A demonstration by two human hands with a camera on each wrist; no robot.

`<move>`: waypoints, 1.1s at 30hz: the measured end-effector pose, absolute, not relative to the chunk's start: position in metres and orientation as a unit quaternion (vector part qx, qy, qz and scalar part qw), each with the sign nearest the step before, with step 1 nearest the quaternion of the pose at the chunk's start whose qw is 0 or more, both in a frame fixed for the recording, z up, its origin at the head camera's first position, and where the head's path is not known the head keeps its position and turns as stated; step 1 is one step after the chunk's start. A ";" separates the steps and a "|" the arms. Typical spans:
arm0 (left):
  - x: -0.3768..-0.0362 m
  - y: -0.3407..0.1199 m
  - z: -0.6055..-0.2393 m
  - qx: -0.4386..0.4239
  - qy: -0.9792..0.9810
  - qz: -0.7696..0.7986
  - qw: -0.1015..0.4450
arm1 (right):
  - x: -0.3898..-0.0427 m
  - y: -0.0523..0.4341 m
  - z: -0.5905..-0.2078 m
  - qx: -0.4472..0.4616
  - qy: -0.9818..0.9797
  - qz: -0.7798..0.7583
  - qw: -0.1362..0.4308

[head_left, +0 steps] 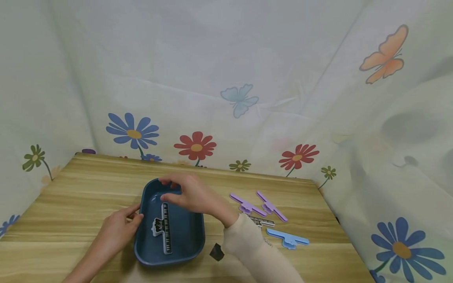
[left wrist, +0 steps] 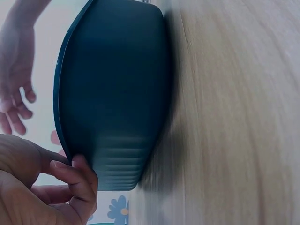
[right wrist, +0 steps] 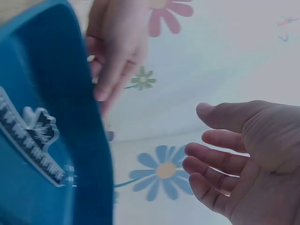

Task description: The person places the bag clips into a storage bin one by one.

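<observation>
Pinching the dark-blue, rounded oblong plastic tray [head_left: 187, 237], lower centre-left of the frame, the left hand [head_left: 118, 228] should grip firmly while the empty, loosely spread right hand [head_left: 192, 195] avoids nudging the black-and-white piano-patterned clip [head_left: 167, 228] inside.

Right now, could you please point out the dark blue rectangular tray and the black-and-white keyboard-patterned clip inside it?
Dark blue rectangular tray [head_left: 186, 236], head view: the bare floor, on its right side.
Black-and-white keyboard-patterned clip [head_left: 166, 228], head view: the middle of its long bar.
</observation>
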State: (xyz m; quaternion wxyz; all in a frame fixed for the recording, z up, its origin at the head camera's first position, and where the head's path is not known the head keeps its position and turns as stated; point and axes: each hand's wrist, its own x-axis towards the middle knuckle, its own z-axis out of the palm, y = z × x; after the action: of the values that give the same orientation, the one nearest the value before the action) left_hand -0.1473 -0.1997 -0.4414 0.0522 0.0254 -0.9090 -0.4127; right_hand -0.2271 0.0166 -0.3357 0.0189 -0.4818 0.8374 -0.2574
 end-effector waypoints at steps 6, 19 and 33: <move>-0.149 -0.200 -0.442 0.017 -0.914 -0.400 0.068 | -0.231 0.018 -0.309 -0.494 0.825 -0.274 -0.018; -0.149 -0.201 -0.442 0.006 -0.917 -0.391 0.076 | -0.232 0.021 -0.277 -0.491 0.823 -0.280 -0.050; -0.148 -0.199 -0.441 0.010 -0.916 -0.394 0.072 | -0.243 0.056 -0.277 -0.457 0.840 -0.284 -0.077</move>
State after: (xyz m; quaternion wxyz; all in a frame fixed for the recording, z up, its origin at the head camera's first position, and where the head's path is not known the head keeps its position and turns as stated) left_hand -0.1479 -0.1988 -0.4411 0.0725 0.0097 -0.9160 -0.3944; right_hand -0.2429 0.0559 -0.2769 -0.0770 -0.4568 0.8397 -0.2835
